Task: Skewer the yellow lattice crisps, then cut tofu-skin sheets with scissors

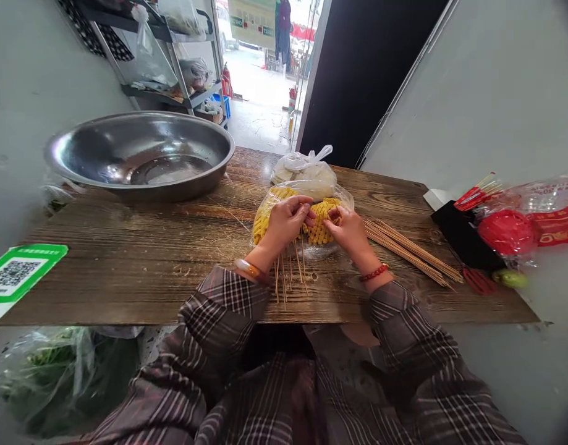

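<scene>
My left hand (287, 221) is above a clear plastic bag of yellow, criss-cross scored food pieces (262, 224), thumb and fingers pinched together; what they hold is hidden. Close to its right, my right hand (349, 232) has its fingertips closed at the edge of a yellow scored piece (319, 232). Whether it grips that piece or something thin in front of it is unclear. Below the left hand, several thin wooden skewers (290, 278) stick out toward me from the yellow pieces. A loose bundle of bare skewers (408, 250) lies to the right of my right hand.
Behind the yellow pieces stands a tied plastic bag of pale food (306, 172). A large steel basin (182, 182) occupies the table's back left, and a green QR card (21, 275) its left edge. A black holder (464, 235) and red packaging (555, 219) sit at right.
</scene>
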### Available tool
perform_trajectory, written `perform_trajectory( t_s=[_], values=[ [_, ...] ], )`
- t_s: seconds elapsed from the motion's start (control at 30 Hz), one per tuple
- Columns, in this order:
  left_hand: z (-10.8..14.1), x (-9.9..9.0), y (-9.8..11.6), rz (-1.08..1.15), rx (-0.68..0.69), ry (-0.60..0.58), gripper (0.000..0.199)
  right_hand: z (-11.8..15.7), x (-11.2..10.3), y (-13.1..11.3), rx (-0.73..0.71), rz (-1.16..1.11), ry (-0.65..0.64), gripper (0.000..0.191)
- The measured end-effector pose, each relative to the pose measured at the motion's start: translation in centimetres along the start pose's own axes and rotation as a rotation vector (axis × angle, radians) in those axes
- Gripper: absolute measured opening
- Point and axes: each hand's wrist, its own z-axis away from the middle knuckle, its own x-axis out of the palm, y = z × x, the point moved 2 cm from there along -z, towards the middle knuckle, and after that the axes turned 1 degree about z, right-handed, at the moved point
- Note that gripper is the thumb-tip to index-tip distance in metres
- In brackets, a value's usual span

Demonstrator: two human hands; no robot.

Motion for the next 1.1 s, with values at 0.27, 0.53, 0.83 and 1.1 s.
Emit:
perform_trajectory(
  t_s=[0.27, 0.53, 0.83, 1.1],
  values=[
    [-0.2, 0.1, -0.1, 0.071, 0.016, 0.112, 0.023, -0.9, -3.9, -0.9, 0.219, -0.579, 0.061, 0.023],
    [0.3, 0.2, 0.6, 0.514, -0.129, -0.045, 0.037, -0.7, -7.1, -5.6, 0.320, -1.009, -0.052, 0.030],
    [0.1, -0.3, 0.9, 0.887, -0.166, -0.074, 0.046, -0.4, -6.0, -6.7, 0.263, -1.108, -0.050, 0.033],
    [0.3, -0.3, 1.0, 0.813, -0.103, -0.108, 0.026, -0.6, -5.7, -4.4, 0.196, -0.819, 0.044, 0.034]
  ],
)
